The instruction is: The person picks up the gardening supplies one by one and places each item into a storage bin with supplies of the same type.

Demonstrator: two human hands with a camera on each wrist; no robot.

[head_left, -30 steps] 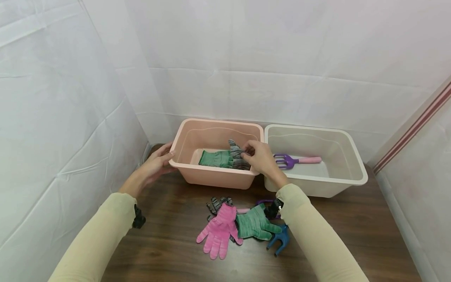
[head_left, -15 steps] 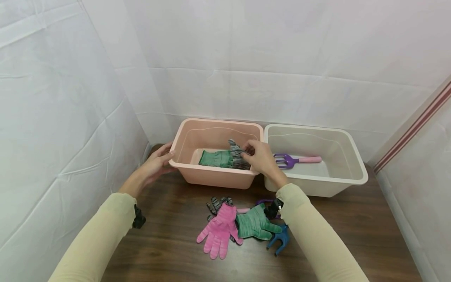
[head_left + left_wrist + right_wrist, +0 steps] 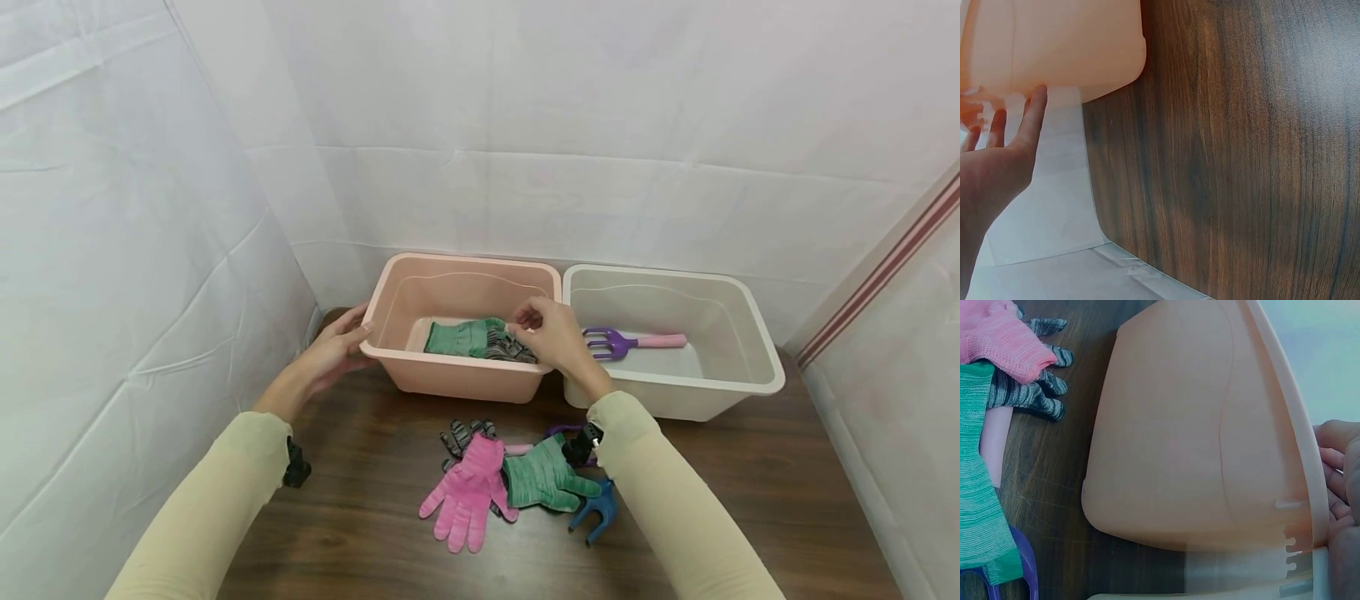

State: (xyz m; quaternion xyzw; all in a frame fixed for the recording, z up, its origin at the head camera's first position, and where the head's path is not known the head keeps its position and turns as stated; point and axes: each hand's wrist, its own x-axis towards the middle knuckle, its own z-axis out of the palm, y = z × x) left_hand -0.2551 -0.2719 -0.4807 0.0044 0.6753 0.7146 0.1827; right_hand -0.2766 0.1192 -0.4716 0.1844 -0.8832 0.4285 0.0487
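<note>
My left hand (image 3: 337,346) holds the left end of the peach plastic bin (image 3: 457,379), thumb at the rim and fingers against the outer wall, as the left wrist view also shows. My right hand (image 3: 551,333) reaches over the bin's right end with fingers loosely curled and nothing visibly between them. Right below its fingertips lies a grey striped knit glove (image 3: 510,347), beside a green knit glove (image 3: 457,338) on the bin floor. In the right wrist view, the bin wall (image 3: 1160,425) hides the gloves inside and part of the right hand (image 3: 1341,469).
A cream bin (image 3: 675,392) stands against the peach one, holding a purple hand fork (image 3: 617,342) with a pink handle. In front, a pink glove (image 3: 472,483), a green glove (image 3: 543,475), another striped glove (image 3: 459,433) and a blue fork head (image 3: 597,508) overlap on the wooden table (image 3: 337,517).
The right hand has let go of the grey striped glove, whose raised finger has dropped flat into the bin. The left hand has stayed in place.
</note>
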